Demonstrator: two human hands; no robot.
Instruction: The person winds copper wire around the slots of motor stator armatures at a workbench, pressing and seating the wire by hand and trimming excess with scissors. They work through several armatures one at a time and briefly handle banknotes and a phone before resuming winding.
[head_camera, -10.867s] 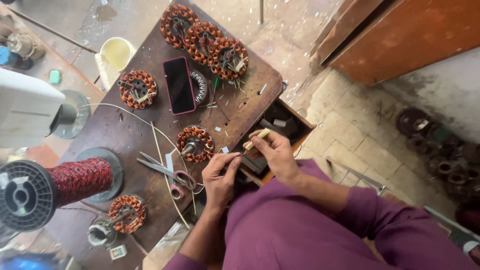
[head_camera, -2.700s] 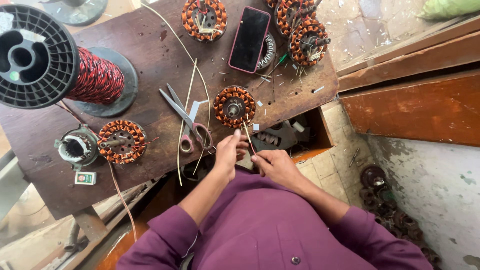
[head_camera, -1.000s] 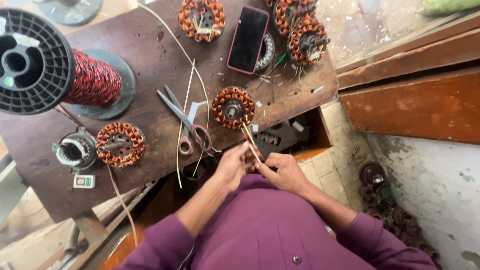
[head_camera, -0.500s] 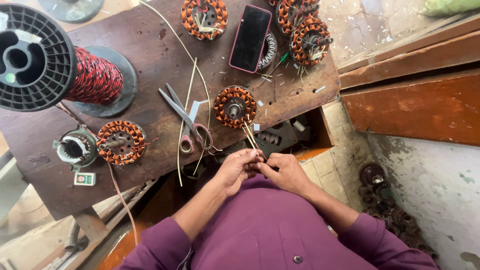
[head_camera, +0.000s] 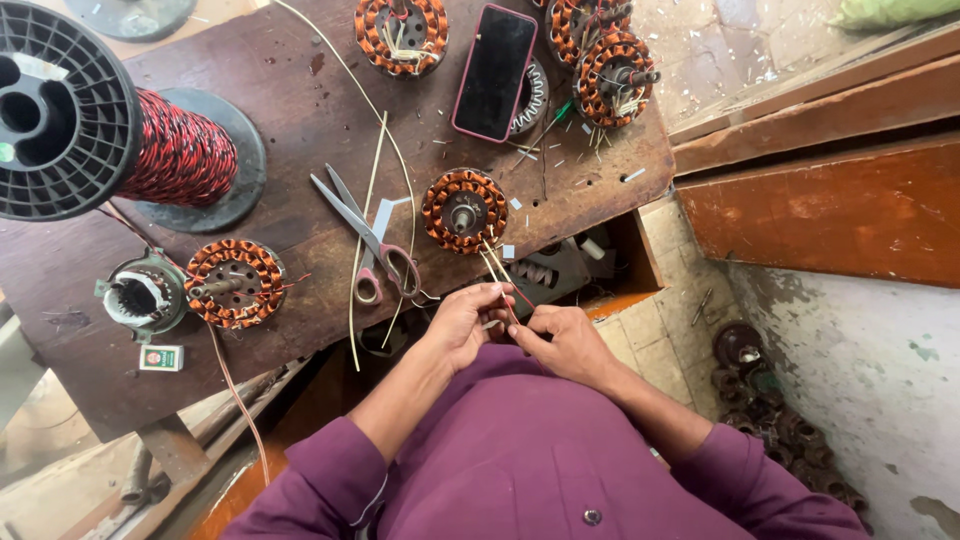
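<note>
the bench (head_camera: 300, 110) runs slantwise across the view, its near edge falling from the right corner by the open drawer (head_camera: 560, 270) down to the lower left. both hands work just off that edge, over the purple lap, with the drawer close behind them and bare tiled floor (head_camera: 670, 330) to the right; a wooden frame (head_camera: 820, 200) hems the far right

the left hand (head_camera: 462, 322) and right hand (head_camera: 566, 340) meet fingertip to fingertip, each pinched narrow on the thin leads (head_camera: 497, 280). these pale and reddish wires rise taut from the fingers to the stator (head_camera: 464, 210), which sits flat on the bench near its right end, just beyond the hands. it is a round core ringed with copper-orange coils, a grey hub at its centre

scissors (head_camera: 365, 235) lie just left of the stator, blades pointing up-left, handles toward the hands, with pale sleeves (head_camera: 362, 240) crossing under them. a phone (head_camera: 494, 72) lies face up beyond. more wound stators sit at the far edge and at the left, near a big spool (head_camera: 95, 135) of red wire
</note>
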